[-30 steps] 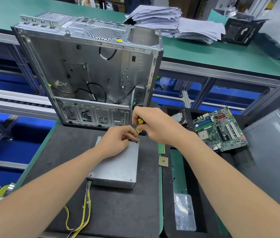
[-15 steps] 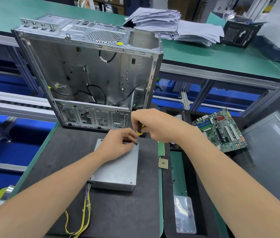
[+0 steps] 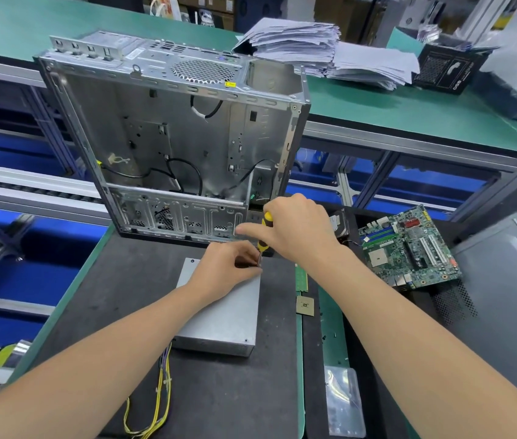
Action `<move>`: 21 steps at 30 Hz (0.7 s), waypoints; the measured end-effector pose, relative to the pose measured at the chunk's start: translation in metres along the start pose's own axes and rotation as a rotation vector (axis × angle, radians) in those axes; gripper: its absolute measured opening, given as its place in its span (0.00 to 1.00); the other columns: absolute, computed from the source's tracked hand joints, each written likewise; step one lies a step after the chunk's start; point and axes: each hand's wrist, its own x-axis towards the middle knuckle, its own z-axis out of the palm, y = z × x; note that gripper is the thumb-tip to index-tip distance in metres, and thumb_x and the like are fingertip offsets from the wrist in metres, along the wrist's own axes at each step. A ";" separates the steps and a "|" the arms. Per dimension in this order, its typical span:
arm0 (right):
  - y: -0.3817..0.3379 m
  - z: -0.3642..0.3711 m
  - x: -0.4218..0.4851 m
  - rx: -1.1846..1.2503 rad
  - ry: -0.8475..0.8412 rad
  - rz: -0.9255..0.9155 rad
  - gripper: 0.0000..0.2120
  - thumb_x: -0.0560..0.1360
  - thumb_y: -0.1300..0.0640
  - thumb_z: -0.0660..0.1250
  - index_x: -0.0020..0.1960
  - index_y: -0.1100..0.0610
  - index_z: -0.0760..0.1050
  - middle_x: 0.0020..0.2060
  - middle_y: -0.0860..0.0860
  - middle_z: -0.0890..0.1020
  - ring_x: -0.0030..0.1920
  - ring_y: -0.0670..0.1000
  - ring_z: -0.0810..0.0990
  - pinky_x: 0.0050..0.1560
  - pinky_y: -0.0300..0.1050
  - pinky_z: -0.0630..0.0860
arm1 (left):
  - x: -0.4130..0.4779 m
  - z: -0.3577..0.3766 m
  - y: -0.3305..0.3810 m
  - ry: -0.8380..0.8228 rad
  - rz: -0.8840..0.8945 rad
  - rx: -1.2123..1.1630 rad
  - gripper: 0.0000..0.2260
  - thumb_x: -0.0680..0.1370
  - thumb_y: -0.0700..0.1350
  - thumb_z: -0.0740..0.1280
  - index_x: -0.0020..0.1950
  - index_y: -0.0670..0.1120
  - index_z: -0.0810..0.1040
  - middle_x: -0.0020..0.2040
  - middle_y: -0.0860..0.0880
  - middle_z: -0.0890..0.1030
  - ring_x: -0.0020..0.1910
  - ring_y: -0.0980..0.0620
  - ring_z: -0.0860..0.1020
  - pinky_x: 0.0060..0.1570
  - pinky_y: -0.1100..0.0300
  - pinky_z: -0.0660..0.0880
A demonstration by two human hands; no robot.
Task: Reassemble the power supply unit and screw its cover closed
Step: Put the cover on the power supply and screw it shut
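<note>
Your right hand (image 3: 298,229) grips the yellow-and-black handle of the screwdriver (image 3: 265,231). The fingers are wrapped round it, with one finger sticking out to the left. The tool stands nearly upright, tip down on the far right corner of the power supply (image 3: 219,315).

Your left hand (image 3: 225,267) rests on top of the power supply at that same corner. Thumb and fingers are curled in and pinch round the lower end of the screwdriver shaft. The tip itself is hidden under your fingers, so I can't tell if a screw is there.

The power supply lies flat on the black mat (image 3: 124,296), cover side up, just in front of the open computer case (image 3: 171,137), which stands upright at the far edge of the mat. Its bundle of yellow wires (image 3: 162,391) trails out of the near left corner toward you.

Right of the mat:
- a green memory stick (image 3: 301,278) lies just beside the power supply
- a square chip (image 3: 304,305) sits just below the stick
- a clear plastic bag (image 3: 344,403) lies nearer to you
- the motherboard (image 3: 409,248) sits tilted further right, well apart from the power supply
- a grey side panel (image 3: 510,296) is at the right edge

A stack of papers (image 3: 314,45) sits on the green bench behind the case.
</note>
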 end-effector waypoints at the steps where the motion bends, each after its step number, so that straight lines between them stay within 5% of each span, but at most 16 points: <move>1: 0.002 -0.004 -0.001 0.047 -0.028 -0.037 0.28 0.74 0.27 0.66 0.38 0.53 0.72 0.36 0.49 0.76 0.40 0.56 0.78 0.36 0.48 0.72 | 0.000 0.001 0.000 0.015 0.004 0.017 0.06 0.73 0.42 0.79 0.46 0.50 0.84 0.40 0.59 0.86 0.44 0.64 0.84 0.49 0.73 0.75; 4: 0.009 -0.018 0.000 0.207 -0.206 -0.318 0.06 0.79 0.48 0.70 0.53 0.48 0.76 0.50 0.45 0.76 0.49 0.50 0.77 0.50 0.53 0.78 | -0.001 0.002 0.000 0.046 0.029 0.031 0.06 0.72 0.41 0.80 0.46 0.48 0.85 0.39 0.59 0.86 0.43 0.65 0.84 0.49 0.73 0.75; 7: 0.011 -0.024 0.004 0.164 -0.302 -0.342 0.07 0.78 0.61 0.66 0.52 0.50 0.77 0.48 0.46 0.77 0.48 0.49 0.74 0.51 0.53 0.78 | -0.002 0.002 0.000 0.051 0.033 0.035 0.06 0.72 0.41 0.79 0.46 0.48 0.84 0.40 0.57 0.86 0.44 0.65 0.84 0.50 0.69 0.78; 9: 0.009 -0.024 0.008 0.108 -0.250 -0.245 0.03 0.80 0.54 0.68 0.50 0.51 0.74 0.43 0.49 0.77 0.47 0.53 0.77 0.44 0.53 0.78 | -0.003 0.003 0.000 0.053 0.043 0.031 0.06 0.73 0.39 0.79 0.46 0.47 0.85 0.41 0.57 0.87 0.44 0.64 0.84 0.52 0.69 0.78; 12: 0.000 -0.018 0.007 -0.023 -0.165 -0.083 0.23 0.81 0.37 0.64 0.40 0.55 0.68 0.34 0.50 0.70 0.38 0.56 0.76 0.29 0.46 0.63 | -0.003 0.004 -0.001 0.053 0.039 0.023 0.07 0.73 0.39 0.78 0.47 0.48 0.84 0.42 0.57 0.87 0.45 0.64 0.84 0.53 0.69 0.78; 15: -0.013 -0.015 0.006 -0.144 -0.002 0.016 0.33 0.79 0.27 0.55 0.32 0.54 0.61 0.27 0.49 0.67 0.27 0.51 0.66 0.28 0.45 0.55 | -0.003 0.004 -0.002 0.048 0.040 0.037 0.07 0.74 0.40 0.78 0.47 0.50 0.84 0.43 0.58 0.87 0.45 0.65 0.84 0.53 0.70 0.78; 17: -0.011 -0.018 0.004 -0.131 0.014 -0.029 0.33 0.79 0.27 0.54 0.33 0.55 0.65 0.29 0.49 0.69 0.29 0.53 0.71 0.30 0.45 0.59 | -0.003 0.003 -0.003 0.050 0.045 0.040 0.06 0.74 0.40 0.78 0.47 0.49 0.85 0.42 0.58 0.87 0.45 0.65 0.84 0.52 0.70 0.78; 21: 0.009 -0.030 0.006 -0.022 -0.288 -0.400 0.02 0.81 0.55 0.67 0.51 0.49 0.75 0.51 0.45 0.73 0.49 0.53 0.77 0.42 0.54 0.76 | -0.003 0.004 -0.004 0.057 0.060 0.041 0.05 0.73 0.40 0.78 0.46 0.48 0.85 0.40 0.58 0.86 0.44 0.64 0.84 0.50 0.71 0.77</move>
